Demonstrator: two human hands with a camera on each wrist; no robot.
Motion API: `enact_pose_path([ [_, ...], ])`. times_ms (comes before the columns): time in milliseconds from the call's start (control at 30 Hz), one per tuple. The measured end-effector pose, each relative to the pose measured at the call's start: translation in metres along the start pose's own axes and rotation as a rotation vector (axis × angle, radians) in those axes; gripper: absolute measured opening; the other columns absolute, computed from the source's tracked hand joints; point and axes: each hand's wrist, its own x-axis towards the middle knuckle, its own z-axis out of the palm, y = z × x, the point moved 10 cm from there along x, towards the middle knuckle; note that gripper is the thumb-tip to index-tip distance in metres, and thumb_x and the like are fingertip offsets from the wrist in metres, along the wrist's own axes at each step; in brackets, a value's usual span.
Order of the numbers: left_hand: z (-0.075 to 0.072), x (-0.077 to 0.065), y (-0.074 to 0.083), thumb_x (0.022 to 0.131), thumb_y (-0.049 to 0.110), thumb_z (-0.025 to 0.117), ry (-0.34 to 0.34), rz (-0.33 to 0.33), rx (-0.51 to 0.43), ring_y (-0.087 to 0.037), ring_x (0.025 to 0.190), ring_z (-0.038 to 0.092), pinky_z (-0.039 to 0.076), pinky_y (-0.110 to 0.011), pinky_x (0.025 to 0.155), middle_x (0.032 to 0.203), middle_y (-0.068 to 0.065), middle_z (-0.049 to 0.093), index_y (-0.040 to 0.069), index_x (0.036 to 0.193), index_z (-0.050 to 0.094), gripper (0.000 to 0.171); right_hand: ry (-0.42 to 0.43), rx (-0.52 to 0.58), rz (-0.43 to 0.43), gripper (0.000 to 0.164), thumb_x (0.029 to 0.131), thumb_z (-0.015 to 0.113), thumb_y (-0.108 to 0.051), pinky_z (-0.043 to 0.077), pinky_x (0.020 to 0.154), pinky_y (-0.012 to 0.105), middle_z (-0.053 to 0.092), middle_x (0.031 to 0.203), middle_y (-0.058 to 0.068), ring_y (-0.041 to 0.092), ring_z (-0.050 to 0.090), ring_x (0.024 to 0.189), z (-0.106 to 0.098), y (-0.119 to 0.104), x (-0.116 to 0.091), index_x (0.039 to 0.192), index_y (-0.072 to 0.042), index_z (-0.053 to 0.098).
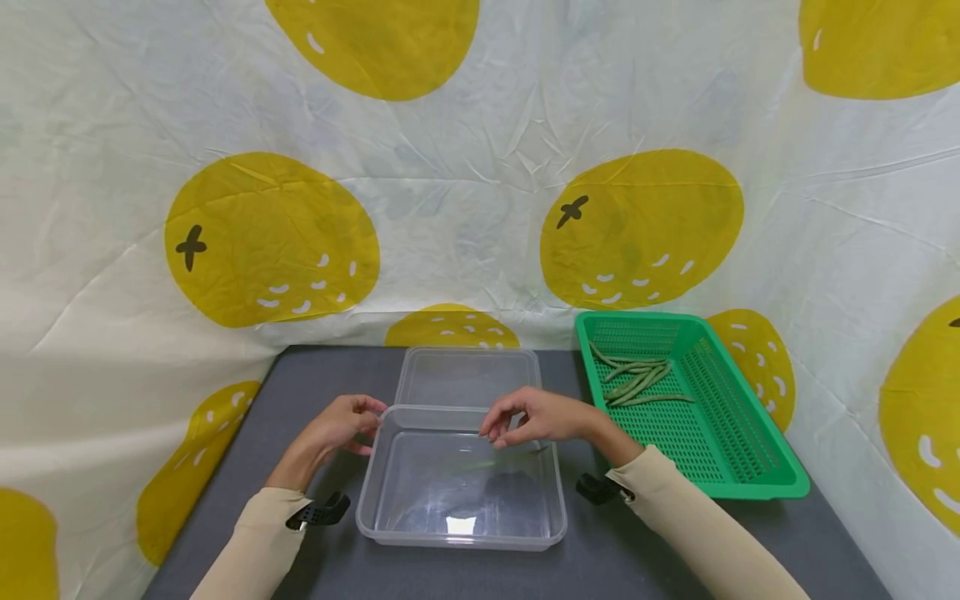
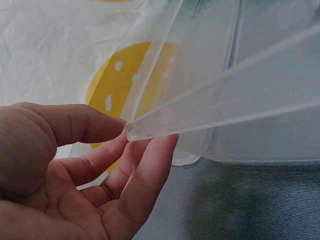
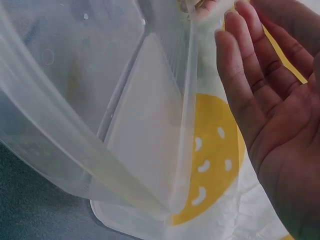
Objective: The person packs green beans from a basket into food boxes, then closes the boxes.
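Observation:
A clear plastic container stands before me on the dark table. My left hand pinches its far left corner; in the left wrist view the thumb lies on top of the rim and fingers reach beneath. Over the far right part of the container hovers my right hand, fingers loosely bent and holding nothing. The right wrist view shows that hand with relaxed fingers beside the container wall. Behind the container lies a flat clear lid, its near edge hidden by the container.
At the right, a green plastic basket holds several long green beans at its far left end. The dark tabletop meets a white cloth with yellow fruit prints at the back and sides.

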Motion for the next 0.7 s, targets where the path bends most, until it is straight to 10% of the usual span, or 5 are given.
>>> enact_pose_path([
  [700, 0.002, -0.006, 0.007, 0.093, 0.004, 0.059, -0.006, 0.022, 0.015, -0.025, 0.084, 0.065, 0.061, -0.041, 0.064, 0.109, -0.024, 0.066, -0.008, 0.126, 0.059, 0.035, 0.121, 0.028, 0.069, 0.024, 0.097, 0.069, -0.015, 0.058, 0.085, 0.041, 0.072, 0.109, 0.004, 0.023, 0.067, 0.097, -0.04, 0.008, -0.046, 0.12, -0.017, 0.071],
])
